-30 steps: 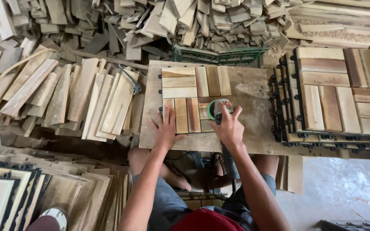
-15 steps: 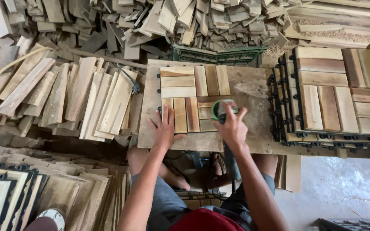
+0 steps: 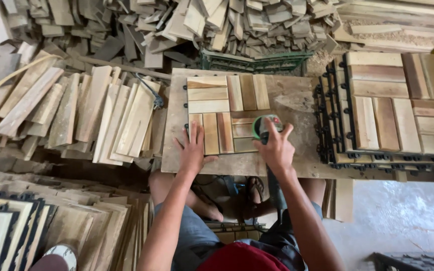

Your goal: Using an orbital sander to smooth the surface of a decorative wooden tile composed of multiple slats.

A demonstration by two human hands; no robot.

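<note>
Head view, frame centre: left hand [image 3: 193,150] lies spread flat on the wooden tile [image 3: 227,114] on the table [image 3: 297,95]; right hand [image 3: 276,148] grips a green-guarded sander [image 3: 267,126] at the tile's lower right corner.

Slatted wooden tile [image 3: 224,114] flat on board; green-rimmed tool [image 3: 266,126], perhaps a sander, upon it.
</note>
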